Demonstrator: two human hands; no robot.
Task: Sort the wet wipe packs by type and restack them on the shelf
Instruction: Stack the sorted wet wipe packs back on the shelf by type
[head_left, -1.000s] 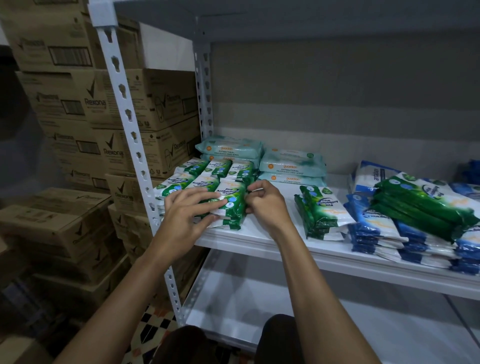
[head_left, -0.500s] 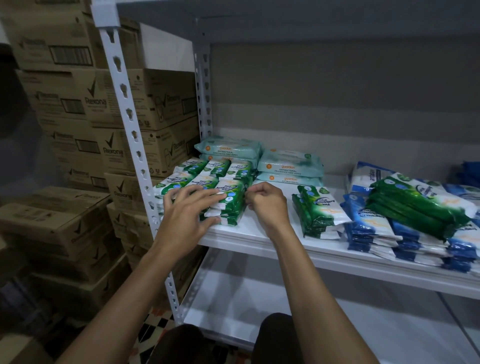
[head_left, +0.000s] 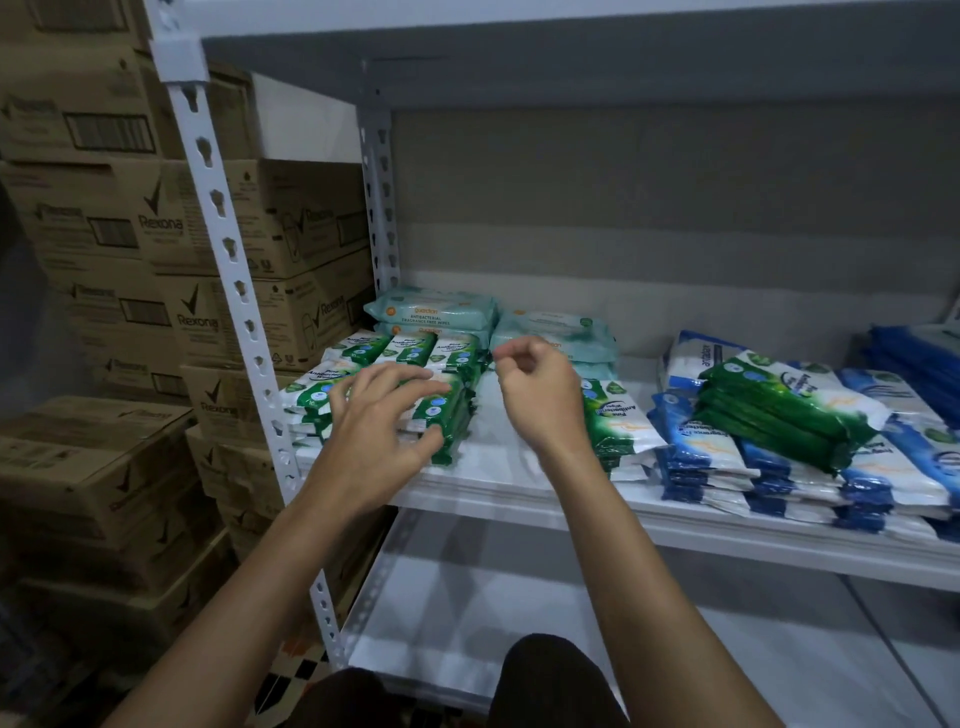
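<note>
While left hand (head_left: 374, 431) lies flat, fingers spread, on the green wipe packs (head_left: 441, 415) at the shelf's (head_left: 519, 483) front-left corner, right hand (head_left: 540, 395) hovers just beside them, fingers curled, holding nothing. Pale teal packs (head_left: 434, 312) sit behind; more green packs (head_left: 779, 405) top blue packs (head_left: 727, 467) to the right. Cardboard boxes (head_left: 130, 228) stacked left of the white post (head_left: 228, 260).

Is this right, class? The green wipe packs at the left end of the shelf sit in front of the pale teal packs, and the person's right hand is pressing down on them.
Not quite. The head view shows the left hand resting on the green wipe packs; the right hand is lifted, fingers curled, holding nothing. The green packs do sit in front of the pale teal packs on the shelf.
</note>
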